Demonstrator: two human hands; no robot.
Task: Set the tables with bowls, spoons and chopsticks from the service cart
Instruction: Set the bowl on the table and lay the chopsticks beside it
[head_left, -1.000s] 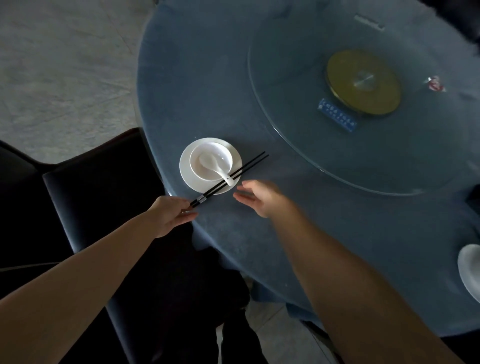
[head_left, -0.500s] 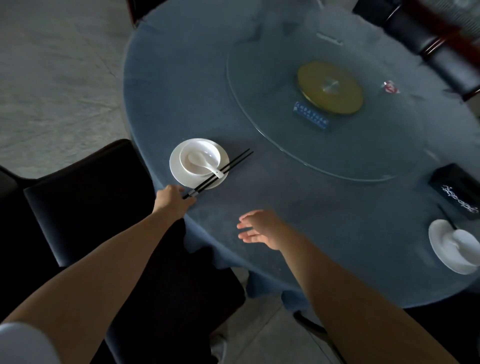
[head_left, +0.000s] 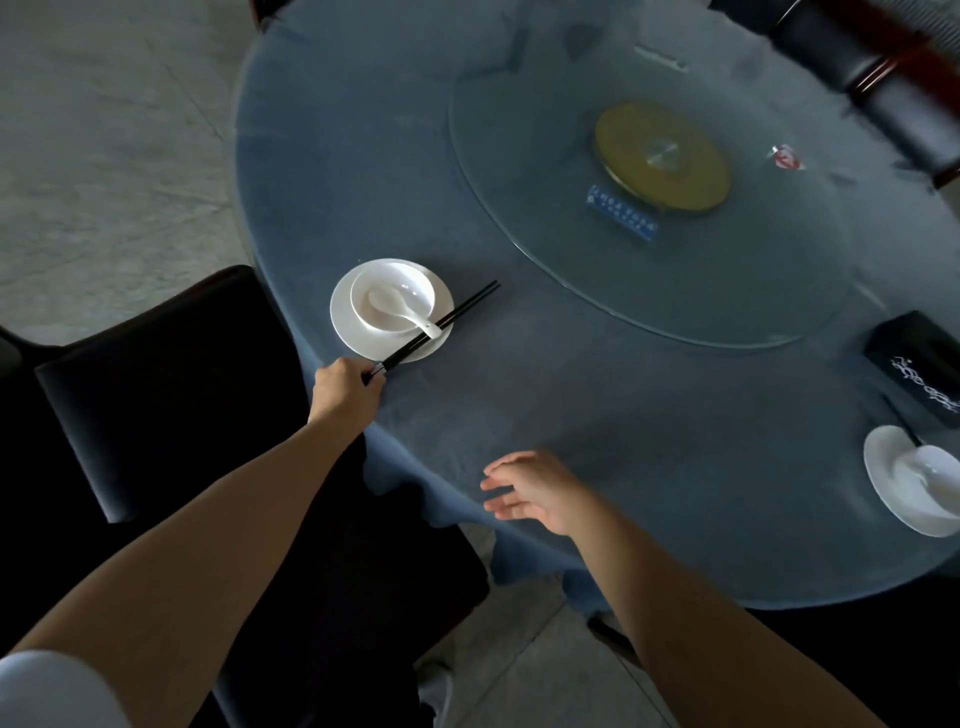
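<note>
A white bowl (head_left: 393, 297) with a white spoon (head_left: 400, 308) in it sits on a white plate (head_left: 353, 332) near the left edge of the round blue table (head_left: 597, 415). A pair of black chopsticks (head_left: 457, 312) lies across the plate's right rim. My left hand (head_left: 345, 389) pinches their near end. My right hand (head_left: 535, 491) hovers over the table's front edge with fingers spread, holding nothing. A second white plate with a bowl (head_left: 914, 480) sits at the far right, partly cut off.
A glass turntable (head_left: 649, 208) with a gold hub (head_left: 662, 156) fills the table's middle. A black box (head_left: 919, 369) lies at the right. A dark chair (head_left: 171, 379) stands at the left, another chair (head_left: 893, 88) at the top right.
My right hand has drawn back from the chopsticks toward the table's front edge. My left hand keeps hold of the chopsticks' end. The view has shifted, showing more of the table's right side.
</note>
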